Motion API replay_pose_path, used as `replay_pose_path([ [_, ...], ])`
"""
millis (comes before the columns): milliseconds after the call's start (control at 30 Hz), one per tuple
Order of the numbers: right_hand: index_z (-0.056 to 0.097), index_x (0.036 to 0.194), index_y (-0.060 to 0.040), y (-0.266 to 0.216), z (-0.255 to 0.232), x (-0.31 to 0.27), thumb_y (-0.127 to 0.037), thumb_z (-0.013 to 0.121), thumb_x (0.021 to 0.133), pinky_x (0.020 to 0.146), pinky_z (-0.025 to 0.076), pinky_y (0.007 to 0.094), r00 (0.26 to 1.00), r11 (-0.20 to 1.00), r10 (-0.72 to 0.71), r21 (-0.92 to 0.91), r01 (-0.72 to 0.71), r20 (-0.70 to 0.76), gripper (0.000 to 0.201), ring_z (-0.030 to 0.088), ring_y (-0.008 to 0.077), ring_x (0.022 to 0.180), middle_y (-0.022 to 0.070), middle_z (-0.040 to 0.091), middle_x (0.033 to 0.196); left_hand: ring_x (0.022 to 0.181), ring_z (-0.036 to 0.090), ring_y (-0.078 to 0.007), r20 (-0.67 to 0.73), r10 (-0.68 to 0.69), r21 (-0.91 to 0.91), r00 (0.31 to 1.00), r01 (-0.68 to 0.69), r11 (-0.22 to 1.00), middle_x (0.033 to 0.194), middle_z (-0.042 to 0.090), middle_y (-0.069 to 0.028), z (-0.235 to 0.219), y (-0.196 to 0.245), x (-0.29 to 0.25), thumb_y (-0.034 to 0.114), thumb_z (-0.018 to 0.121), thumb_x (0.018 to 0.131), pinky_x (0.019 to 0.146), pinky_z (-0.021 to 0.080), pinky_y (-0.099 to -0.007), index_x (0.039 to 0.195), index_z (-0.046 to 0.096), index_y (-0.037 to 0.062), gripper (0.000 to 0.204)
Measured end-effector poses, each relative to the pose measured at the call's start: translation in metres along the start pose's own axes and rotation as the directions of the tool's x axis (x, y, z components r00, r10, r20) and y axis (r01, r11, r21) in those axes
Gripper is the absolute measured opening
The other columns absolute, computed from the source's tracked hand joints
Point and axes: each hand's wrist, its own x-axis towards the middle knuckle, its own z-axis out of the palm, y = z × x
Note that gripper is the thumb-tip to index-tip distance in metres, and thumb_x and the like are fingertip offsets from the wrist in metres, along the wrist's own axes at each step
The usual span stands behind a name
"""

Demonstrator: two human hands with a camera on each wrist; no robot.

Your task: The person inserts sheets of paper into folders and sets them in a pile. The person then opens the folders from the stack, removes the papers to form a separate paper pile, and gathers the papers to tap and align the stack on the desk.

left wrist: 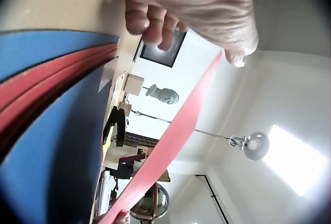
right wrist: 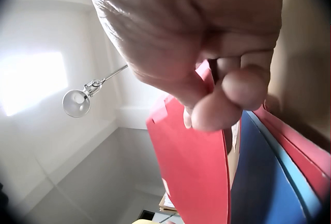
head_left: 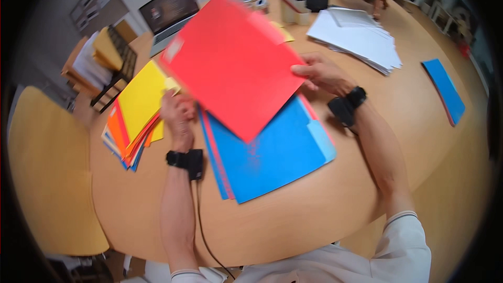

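My right hand pinches a red file folder by its right corner, thumb on top. The folder is raised and tilted over the desk, a pale label near its left corner. Beside that left corner is my left hand, fingers loosely bent; in the left wrist view the thumb tip is close to the folder's corner and the fingers stand apart from it. Below lies a stack of folders with a blue folder on top and red edges showing beneath. Left of it, a yellow folder tops a fanned, multicoloured pile.
A laptop and a file rack stand at the back left. White papers lie at the back right, near a desk organizer. Another blue folder lies by the desk's right edge. A cable trails from the left wrist.
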Motion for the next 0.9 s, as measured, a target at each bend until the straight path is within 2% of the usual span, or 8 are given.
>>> replay_pose_path([
  [167, 0.058, 0.126, 0.0012, 0.001, 0.010, 0.006, -0.013, 0.059, 0.102, 0.057, 0.055, 0.0214, 0.994, 0.994, -0.059, 0.094, 0.050, 0.092, 0.028, 0.066, 0.0099, 0.067, 0.0039, 0.066, 0.088, 0.064, 0.060, -0.0055, 0.393, -0.139, 0.245, 0.909, 0.042, 0.969, 0.085, 0.064, -0.0028, 0.017, -0.007, -0.009, 0.029, 0.060, 0.104, 0.055, 0.048, -0.0204, 0.109, 0.062, 0.0008, 0.029],
  [300, 0.057, 0.131, 0.0014, -0.006, 0.030, 0.003, -0.014, 0.061, 0.102, 0.067, 0.058, 0.0247, 0.992, 0.994, -0.058, 0.103, 0.046, 0.111, 0.034, 0.068, 0.0130, 0.077, 0.0065, 0.067, 0.094, 0.073, 0.065, -0.0080, 0.389, -0.021, 0.235, 0.921, -0.076, 0.969, 0.088, 0.068, -0.0042, 0.034, -0.009, -0.014, 0.025, 0.058, 0.105, 0.064, 0.053, -0.0233, 0.104, 0.062, 0.0011, 0.025],
  [500, 0.059, 0.130, 0.0018, 0.005, 0.026, 0.006, -0.017, 0.063, 0.100, 0.066, 0.055, 0.0254, 0.995, 0.991, -0.088, -0.103, 0.084, -0.036, 0.036, 0.065, 0.0117, 0.078, 0.0088, 0.069, 0.097, 0.082, 0.067, -0.0110, -0.046, 0.291, 0.264, 0.956, -0.269, 0.926, 0.097, 0.073, -0.0069, -0.012, -0.013, 0.024, 0.024, 0.062, 0.103, 0.073, 0.055, -0.0276, 0.113, 0.064, -0.0007, 0.026],
  [567, 0.062, 0.126, 0.0018, 0.009, 0.021, 0.007, -0.017, 0.064, 0.100, 0.063, 0.054, 0.0241, 0.990, 0.992, -0.079, -0.112, 0.066, -0.119, 0.033, 0.065, 0.0112, 0.075, 0.0086, 0.069, 0.094, 0.090, 0.063, -0.0115, -0.320, 0.370, 0.393, 0.872, -0.233, 0.890, 0.105, 0.071, -0.0080, -0.039, -0.006, 0.040, 0.020, 0.066, 0.101, 0.081, 0.052, -0.0275, 0.110, 0.063, -0.0016, 0.024],
  [633, 0.064, 0.122, 0.0018, 0.015, 0.012, 0.010, -0.016, 0.064, 0.099, 0.060, 0.052, 0.0228, 0.976, 0.992, -0.068, -0.119, 0.044, -0.207, 0.030, 0.064, 0.0107, 0.073, 0.0085, 0.070, 0.092, 0.087, 0.063, -0.0130, -0.480, 0.390, 0.319, 0.786, -0.257, 0.912, 0.102, 0.071, -0.0084, -0.056, 0.008, 0.047, 0.019, 0.068, 0.100, 0.079, 0.053, -0.0294, 0.111, 0.064, -0.0029, 0.025],
  [733, 0.067, 0.108, 0.0014, 0.027, -0.002, 0.015, -0.011, 0.065, 0.096, 0.050, 0.048, 0.0218, 0.931, 0.991, -0.131, -0.034, 0.127, -0.341, 0.017, 0.061, 0.0103, 0.062, 0.0069, 0.069, 0.084, 0.087, 0.065, -0.0143, -0.476, 0.537, 0.541, 0.696, -0.250, 0.803, 0.099, 0.072, -0.0093, -0.103, 0.020, 0.058, 0.016, 0.070, 0.097, 0.078, 0.055, -0.0300, 0.115, 0.066, -0.0066, 0.029],
  [867, 0.067, 0.107, 0.0028, 0.030, -0.006, 0.018, -0.004, 0.068, 0.090, 0.050, 0.048, 0.0230, 0.919, 0.989, -0.133, -0.105, 0.101, -0.371, 0.019, 0.062, 0.0100, 0.064, 0.0064, 0.068, 0.083, 0.081, 0.064, -0.0144, -0.540, 0.558, 0.546, 0.630, -0.242, 0.802, 0.096, 0.073, -0.0082, -0.152, 0.023, 0.069, 0.017, 0.076, 0.093, 0.073, 0.054, -0.0309, 0.115, 0.067, -0.0090, 0.035],
  [900, 0.067, 0.107, 0.0028, 0.028, -0.004, 0.017, -0.004, 0.068, 0.090, 0.050, 0.048, 0.0230, 0.912, 0.990, -0.131, -0.107, 0.097, -0.388, 0.019, 0.062, 0.0100, 0.064, 0.0064, 0.068, 0.083, 0.082, 0.064, -0.0164, -0.531, 0.608, 0.694, 0.591, -0.109, 0.712, 0.097, 0.072, -0.0090, -0.164, 0.024, 0.069, 0.017, 0.077, 0.091, 0.075, 0.053, -0.0330, 0.117, 0.066, -0.0090, 0.038],
])
